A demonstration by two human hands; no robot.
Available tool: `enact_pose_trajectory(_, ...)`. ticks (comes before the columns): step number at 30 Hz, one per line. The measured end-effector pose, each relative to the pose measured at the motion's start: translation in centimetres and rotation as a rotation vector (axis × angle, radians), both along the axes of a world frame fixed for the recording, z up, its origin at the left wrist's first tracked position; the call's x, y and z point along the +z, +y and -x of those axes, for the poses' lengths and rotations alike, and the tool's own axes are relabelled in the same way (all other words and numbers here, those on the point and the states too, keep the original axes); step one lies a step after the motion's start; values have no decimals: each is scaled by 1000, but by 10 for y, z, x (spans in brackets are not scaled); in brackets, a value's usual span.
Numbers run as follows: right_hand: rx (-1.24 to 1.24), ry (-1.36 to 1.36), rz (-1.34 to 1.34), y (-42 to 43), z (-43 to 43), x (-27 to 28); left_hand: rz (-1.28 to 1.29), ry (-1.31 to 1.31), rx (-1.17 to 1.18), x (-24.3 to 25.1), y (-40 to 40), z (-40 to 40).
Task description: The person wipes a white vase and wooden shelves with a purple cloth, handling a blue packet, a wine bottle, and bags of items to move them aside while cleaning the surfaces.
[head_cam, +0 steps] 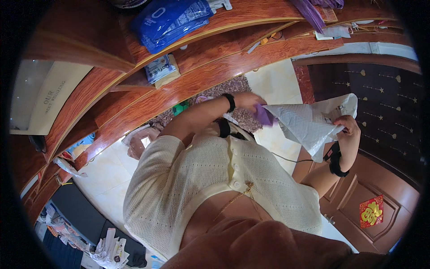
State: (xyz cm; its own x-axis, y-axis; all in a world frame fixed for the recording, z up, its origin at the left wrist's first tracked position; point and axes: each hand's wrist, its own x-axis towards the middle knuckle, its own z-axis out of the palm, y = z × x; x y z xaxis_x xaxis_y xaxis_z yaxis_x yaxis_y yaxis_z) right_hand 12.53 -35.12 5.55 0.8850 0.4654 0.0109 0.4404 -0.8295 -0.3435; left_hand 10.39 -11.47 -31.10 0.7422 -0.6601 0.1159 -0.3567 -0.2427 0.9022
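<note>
My right hand point(349, 126) grips the edge of a white, quilted-looking plastic packaging bag point(299, 119), which bears small dark print. The bag hangs slanted between my two hands, its narrow corner towards the left one. My left hand point(250, 101), slightly blurred, is at that corner and holds a purple piece of thin, soft material point(264, 116). Whether this purple piece is joined to the bag or only touches it, I cannot tell. The left fingertips are partly hidden. Both forearms wear black bands.
A wooden shelf unit point(215, 72) curves along the front and left, holding blue plastic packs point(174, 25), a wipes pack point(163, 70) and a box point(55, 97). A shaggy rug point(247, 84) lies below. To the right stand a dark curtain point(379, 101) and a brown door point(356, 198).
</note>
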Motion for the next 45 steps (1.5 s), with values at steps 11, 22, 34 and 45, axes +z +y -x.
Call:
enact_pose_trajectory(11, 243, 35, -165, 67, -7, -22, -158, -12, 286, 63, 120, 104)
enact_pose_trajectory(22, 588, -66, -318, 223, 1, -81, -286, 246, 755, 63, 179, 232)
enact_pose_trajectory(34, 425, 354, -1003, 277, -82, -246, -292, 265, 898, 82, 178, 244)
enact_pose_trajectory(45, -483, 209, -1291, 187, -36, -366, -303, 98, 798, 90, 160, 127)
